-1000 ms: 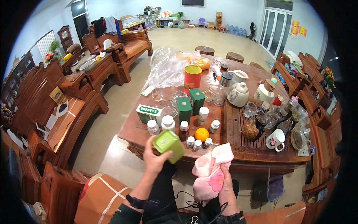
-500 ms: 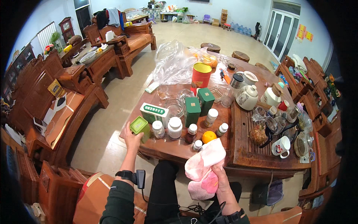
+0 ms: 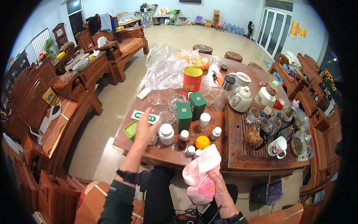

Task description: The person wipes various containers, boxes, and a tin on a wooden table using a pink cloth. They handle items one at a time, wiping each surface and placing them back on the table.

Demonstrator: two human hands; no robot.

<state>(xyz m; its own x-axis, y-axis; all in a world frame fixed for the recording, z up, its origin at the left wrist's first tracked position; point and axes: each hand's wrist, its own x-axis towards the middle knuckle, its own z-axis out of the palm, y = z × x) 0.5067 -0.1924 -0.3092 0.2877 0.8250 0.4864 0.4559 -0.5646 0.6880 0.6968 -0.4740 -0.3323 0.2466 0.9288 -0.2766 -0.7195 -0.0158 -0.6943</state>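
Note:
My right hand [image 3: 217,184] grips a crumpled pink cloth [image 3: 197,173] above my lap, at the table's near edge. My left hand [image 3: 144,130] is empty, its fingers apart, reaching over the near left of the wooden table. Beside it stands a light green tin [image 3: 131,129], partly covered by the hand. Behind its fingers lies a green-and-white box [image 3: 149,117]. To the right are a large white bottle [image 3: 166,135], a brown bottle [image 3: 183,139] and an orange [image 3: 202,142]. Two dark green boxes [image 3: 184,117] stand farther back.
A red canister [image 3: 192,79] and clear plastic bags [image 3: 162,69] occupy the table's far side. On the right, a slatted tea tray [image 3: 238,149] bears a white mug [image 3: 277,147] and glassware. A white teapot [image 3: 239,99] stands behind. Wooden benches [image 3: 59,112] line the left.
My left hand has let go of the light green tin and moved right and away from me, opening its fingers. My right hand still holds the cloth. The whole view has shifted slightly.

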